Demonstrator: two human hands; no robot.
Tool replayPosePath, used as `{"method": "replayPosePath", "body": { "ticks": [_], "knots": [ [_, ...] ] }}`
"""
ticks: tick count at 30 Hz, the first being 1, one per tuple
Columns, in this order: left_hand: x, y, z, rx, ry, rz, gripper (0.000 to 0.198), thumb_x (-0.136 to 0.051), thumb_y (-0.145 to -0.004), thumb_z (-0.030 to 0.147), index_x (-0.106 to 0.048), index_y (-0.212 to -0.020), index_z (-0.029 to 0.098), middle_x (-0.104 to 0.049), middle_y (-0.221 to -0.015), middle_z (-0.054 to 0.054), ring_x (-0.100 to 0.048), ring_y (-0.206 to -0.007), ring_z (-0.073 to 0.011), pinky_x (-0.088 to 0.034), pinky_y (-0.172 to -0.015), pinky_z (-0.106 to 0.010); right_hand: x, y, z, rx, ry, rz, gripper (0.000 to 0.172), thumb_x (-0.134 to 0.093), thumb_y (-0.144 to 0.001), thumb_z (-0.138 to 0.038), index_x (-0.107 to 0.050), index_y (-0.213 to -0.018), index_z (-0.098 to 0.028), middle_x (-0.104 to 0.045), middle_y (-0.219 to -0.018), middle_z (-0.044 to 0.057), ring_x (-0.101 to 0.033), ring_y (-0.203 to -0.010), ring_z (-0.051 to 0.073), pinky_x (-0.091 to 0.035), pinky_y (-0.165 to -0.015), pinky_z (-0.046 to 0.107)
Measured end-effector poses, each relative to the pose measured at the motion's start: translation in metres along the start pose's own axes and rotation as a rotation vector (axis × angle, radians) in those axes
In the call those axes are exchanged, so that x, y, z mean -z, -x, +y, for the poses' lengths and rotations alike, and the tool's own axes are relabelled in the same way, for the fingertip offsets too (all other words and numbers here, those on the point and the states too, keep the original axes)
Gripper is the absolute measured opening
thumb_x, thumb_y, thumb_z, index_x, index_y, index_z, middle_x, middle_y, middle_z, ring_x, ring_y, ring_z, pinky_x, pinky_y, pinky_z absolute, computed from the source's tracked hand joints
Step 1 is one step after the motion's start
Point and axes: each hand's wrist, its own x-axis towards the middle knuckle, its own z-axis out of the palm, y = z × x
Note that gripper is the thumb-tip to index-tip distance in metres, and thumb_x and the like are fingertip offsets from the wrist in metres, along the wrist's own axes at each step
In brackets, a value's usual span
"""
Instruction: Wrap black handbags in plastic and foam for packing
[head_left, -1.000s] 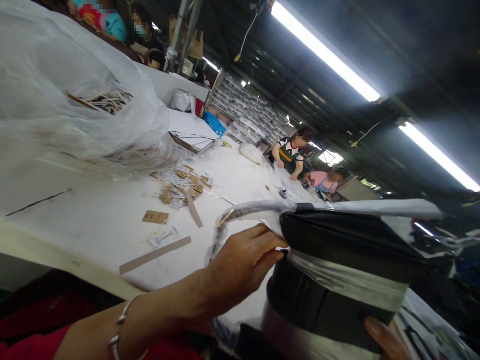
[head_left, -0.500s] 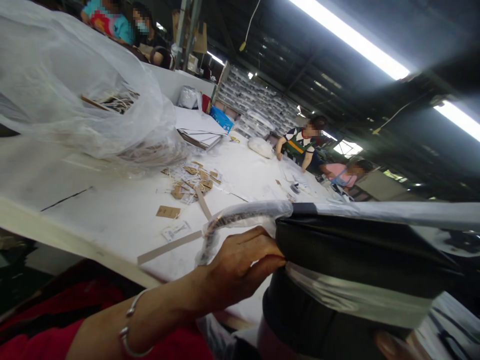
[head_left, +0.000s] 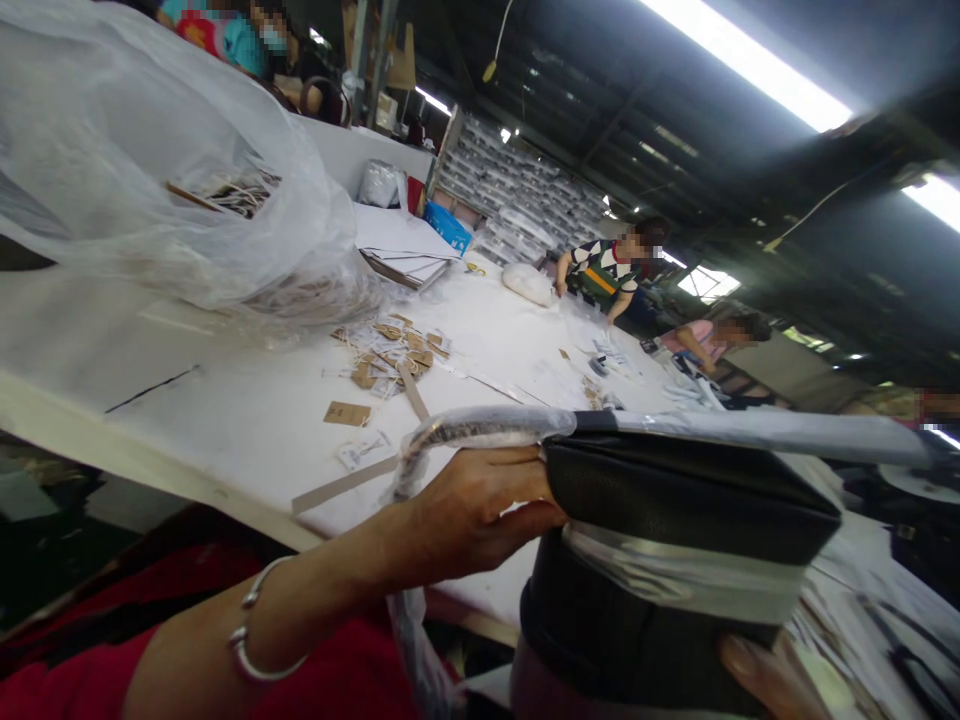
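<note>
A black leather-look handbag [head_left: 637, 630] stands close in front of me, tilted. Pale wrapping film [head_left: 682, 575] runs across its side below the top. Its handle [head_left: 480, 424] is sleeved in clear plastic and arches to the left. My left hand [head_left: 480, 510], with a silver bangle at the wrist, pinches the bag's upper left edge; its fingertips go partly behind the leather. At the lower right my right hand [head_left: 772, 675] grips the bag's side, thumb on the front and the other fingers hidden.
Brown tags [head_left: 397, 350] lie heaped on the white table [head_left: 247, 400], with a grey strip [head_left: 345, 483] nearer. A big clear plastic bag [head_left: 300, 230] stands left. White sheets [head_left: 405, 240] are stacked behind. Across the table a person [head_left: 604, 270] works; other people are further off.
The handbag has turned a little, so its right top corner and more of my right hand show. The view has shifted slightly. My left hand keeps its pinch on the edge.
</note>
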Motion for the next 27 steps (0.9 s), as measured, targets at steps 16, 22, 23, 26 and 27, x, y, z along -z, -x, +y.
{"method": "replayPosePath", "body": {
  "ticks": [16, 22, 23, 26, 27],
  "knots": [
    [-0.021, 0.017, -0.018, 0.651, 0.174, 0.148, 0.006, -0.047, -0.09, 0.018, -0.051, -0.085, 0.019, -0.056, -0.072, 0.003, -0.055, -0.061, -0.0111, -0.039, -0.058, -0.023, -0.04, -0.002, 0.029, 0.071, 0.113, -0.165, 0.068, -0.079, -0.059, -0.041, -0.067, -0.121, -0.016, -0.076, -0.101, 0.015, -0.07, -0.098, 0.037, -0.057, -0.086, 0.047],
    [-0.03, 0.024, -0.027, 0.717, 0.127, 0.154, 0.007, -0.046, -0.089, 0.016, -0.051, -0.086, 0.019, -0.058, -0.076, 0.001, -0.059, -0.068, -0.0147, -0.044, -0.063, -0.027, -0.045, 0.002, 0.024, -0.086, 0.041, -0.199, 0.064, -0.074, -0.066, -0.046, -0.064, -0.123, -0.018, -0.073, -0.113, 0.015, -0.07, -0.099, 0.035, -0.058, -0.081, 0.045],
    [-0.032, 0.025, -0.028, 0.756, 0.202, 0.166, 0.007, -0.045, -0.09, 0.017, -0.051, -0.088, 0.019, -0.06, -0.078, 0.0, -0.061, -0.07, -0.0154, -0.047, -0.064, -0.027, -0.045, 0.001, 0.02, -0.086, 0.051, -0.171, 0.064, -0.074, -0.066, -0.046, -0.064, -0.122, -0.018, -0.073, -0.113, 0.015, -0.07, -0.099, 0.035, -0.058, -0.08, 0.043],
    [-0.038, 0.03, -0.034, 0.878, 0.486, 0.215, 0.016, -0.046, -0.093, 0.025, -0.05, -0.106, 0.017, -0.062, -0.106, -0.009, -0.068, -0.09, -0.0198, -0.057, -0.068, -0.032, -0.045, -0.003, 0.007, 0.009, 0.109, -0.053, 0.062, -0.077, -0.064, -0.043, -0.063, -0.119, -0.019, -0.074, -0.109, 0.012, -0.07, -0.097, 0.032, -0.058, -0.078, 0.037],
    [-0.039, 0.033, -0.035, 0.902, 0.548, 0.223, 0.023, -0.048, -0.092, 0.027, -0.048, -0.113, 0.017, -0.058, -0.12, -0.013, -0.067, -0.101, -0.0221, -0.059, -0.072, -0.035, -0.045, -0.006, 0.003, 0.059, 0.143, -0.016, 0.059, -0.078, -0.064, -0.043, -0.063, -0.117, -0.02, -0.075, -0.105, 0.01, -0.07, -0.096, 0.031, -0.057, -0.078, 0.036]
  ]
}}
